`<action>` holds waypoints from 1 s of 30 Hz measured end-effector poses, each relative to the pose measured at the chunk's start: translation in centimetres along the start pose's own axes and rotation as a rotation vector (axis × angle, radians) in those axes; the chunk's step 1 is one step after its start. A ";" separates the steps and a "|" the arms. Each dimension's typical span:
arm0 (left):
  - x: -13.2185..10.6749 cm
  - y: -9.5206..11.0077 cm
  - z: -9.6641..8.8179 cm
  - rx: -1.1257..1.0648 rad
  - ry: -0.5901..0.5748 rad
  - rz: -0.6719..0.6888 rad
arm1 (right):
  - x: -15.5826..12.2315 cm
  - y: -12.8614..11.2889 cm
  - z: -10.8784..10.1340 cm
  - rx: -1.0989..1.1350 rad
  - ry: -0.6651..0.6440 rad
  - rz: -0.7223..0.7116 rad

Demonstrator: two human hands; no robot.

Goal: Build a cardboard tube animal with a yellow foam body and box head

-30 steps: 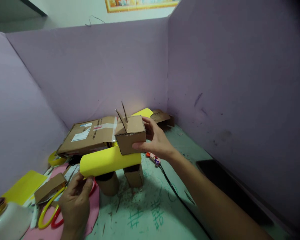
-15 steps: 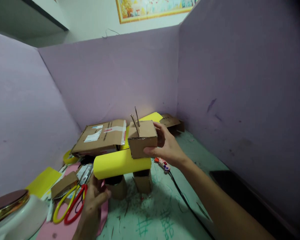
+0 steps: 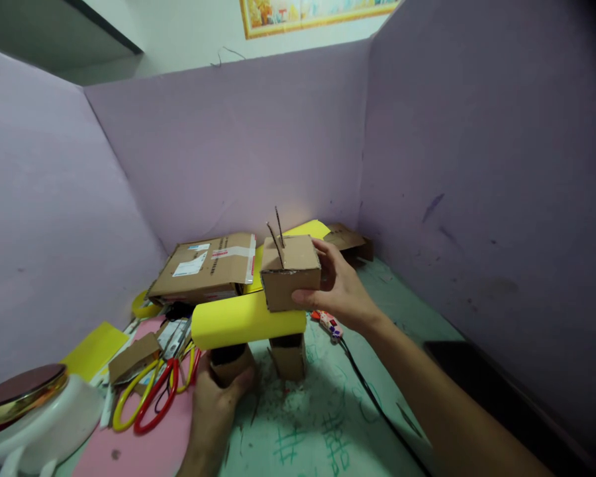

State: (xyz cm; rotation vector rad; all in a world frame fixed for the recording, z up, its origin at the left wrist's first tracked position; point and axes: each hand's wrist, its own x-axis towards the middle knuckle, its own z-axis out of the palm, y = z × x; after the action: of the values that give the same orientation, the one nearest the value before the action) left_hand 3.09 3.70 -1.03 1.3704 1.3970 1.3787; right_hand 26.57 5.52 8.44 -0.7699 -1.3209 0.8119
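Note:
My right hand [image 3: 340, 285] grips the right side of a small cardboard box [image 3: 292, 288], thumb on its front face. Two thin dark strips [image 3: 277, 242] stick up from the box top. The box rests on or just against the right end of a yellow paper roll [image 3: 246, 322], which lies sideways. Below the roll stand two short open cardboard tubes, one on the left [image 3: 232, 368] and one on the right [image 3: 289, 358]. My left hand [image 3: 223, 391] is closed around the left tube, thumb across its front.
At left lie red-handled scissors [image 3: 156, 397], yellow-handled scissors [image 3: 129, 394], a pink sheet [image 3: 144, 450] and a white object with a gold-rimmed lid [image 3: 44, 424]. Behind are a large cardboard package [image 3: 208, 268] and cardboard scraps [image 3: 350, 242]. A corded pink patterned tool [image 3: 330, 326] lies right.
My left hand has moved right and closed around the left tube. My right hand keeps its grip on the box. The whole view has shifted slightly.

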 end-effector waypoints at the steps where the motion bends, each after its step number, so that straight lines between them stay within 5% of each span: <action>1: -0.1 0.0 0.1 -0.004 -0.007 0.004 | 0.0 0.0 0.0 -0.002 -0.002 0.002; 5: -0.1 -0.2 0.0 -0.101 -0.056 0.026 | 0.1 0.0 -0.1 -0.003 -0.012 -0.002; 10: 0.5 0.7 -1.5 -0.354 0.172 0.130 | 0.1 -0.1 0.0 0.004 -0.001 0.011; 17: 1.2 2.4 -1.9 -0.206 0.116 0.097 | 0.1 0.1 0.0 -0.008 -0.012 -0.016; 30: 1.2 2.4 -2.0 0.012 0.155 0.158 | 0.0 0.3 0.0 -0.043 -0.040 -0.066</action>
State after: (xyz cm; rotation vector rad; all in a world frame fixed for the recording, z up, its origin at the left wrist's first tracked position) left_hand 1.43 4.12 1.79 1.4328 1.4224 1.6112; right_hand 26.52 5.71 8.20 -0.7437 -1.3957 0.7519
